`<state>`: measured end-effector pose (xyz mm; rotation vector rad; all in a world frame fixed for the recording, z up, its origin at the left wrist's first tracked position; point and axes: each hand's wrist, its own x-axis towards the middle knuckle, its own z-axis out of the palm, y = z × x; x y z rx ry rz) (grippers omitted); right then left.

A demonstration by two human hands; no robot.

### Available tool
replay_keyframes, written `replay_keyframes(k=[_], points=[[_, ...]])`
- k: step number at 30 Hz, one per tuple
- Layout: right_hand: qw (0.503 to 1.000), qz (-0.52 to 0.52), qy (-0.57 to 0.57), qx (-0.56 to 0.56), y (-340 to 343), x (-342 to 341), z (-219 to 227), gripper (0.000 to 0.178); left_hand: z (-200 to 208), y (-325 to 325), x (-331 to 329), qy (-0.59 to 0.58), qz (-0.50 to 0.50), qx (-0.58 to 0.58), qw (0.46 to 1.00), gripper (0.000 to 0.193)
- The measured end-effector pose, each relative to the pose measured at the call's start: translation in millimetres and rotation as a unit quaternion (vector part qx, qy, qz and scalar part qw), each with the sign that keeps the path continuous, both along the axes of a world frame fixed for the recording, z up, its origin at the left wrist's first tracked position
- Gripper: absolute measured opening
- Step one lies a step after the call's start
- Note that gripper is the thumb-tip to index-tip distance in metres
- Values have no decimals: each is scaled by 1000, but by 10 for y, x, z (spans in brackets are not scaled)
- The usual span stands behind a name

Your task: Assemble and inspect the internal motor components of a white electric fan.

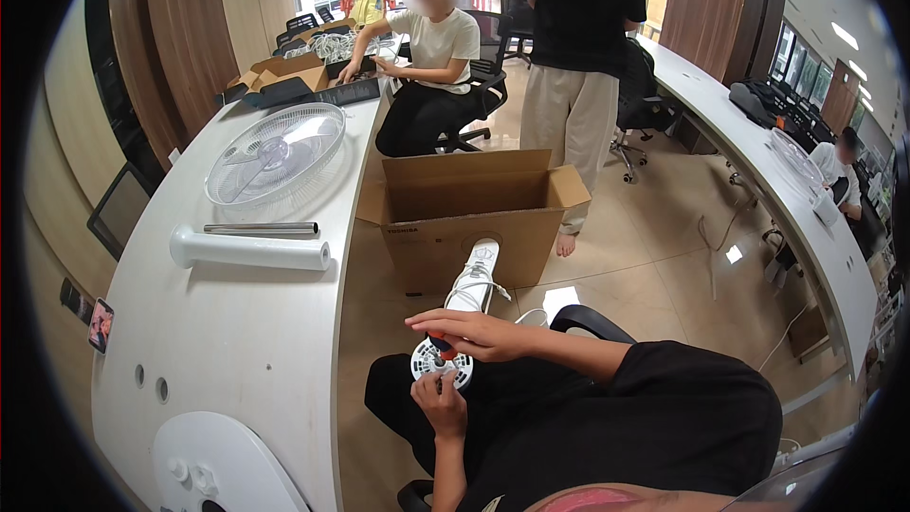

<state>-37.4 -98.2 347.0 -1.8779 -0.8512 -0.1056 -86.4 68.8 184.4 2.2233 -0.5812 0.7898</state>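
Observation:
A white fan body lies across my lap, with its round slotted motor housing [462, 374] toward me and its long white neck [466, 296] reaching the carton. A white power cord [474, 277] is bundled around the neck. My right hand [479, 335] is over a screwdriver [440, 345] with a red and black handle, its fingers stretched along the top of the handle. The screwdriver's tip meets the middle of the housing. Below it, my left hand [441, 406] has its fingers bent against the housing's near edge; the fingertips are partly hidden.
An open cardboard carton [460, 251] stands ahead. On the left white table [256, 341] lie a fan grille [277, 156], a white tube [251, 251], a metal pole [261, 228] and a fan base [223, 465]. One person [436, 47] sits beyond; another [573, 66] stands behind the carton.

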Motion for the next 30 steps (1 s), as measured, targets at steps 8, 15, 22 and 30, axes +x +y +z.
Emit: replay_keyframes(k=[8,15,22,30], points=[[986,-65,-134,-72,42,70,-122,41,-59,19,4,0,5,1,1000,28],[999,9,-33,20,17,45,-146,30,-74,14,13,4,6,0,1000,23],[992,-62,-104,-37,82,50,-245,37,-28,19,12,14,10,11,1000,22],[995,-25,-98,10,52,8,-135,38,-5,3,8,1,7,1,1000,26]])
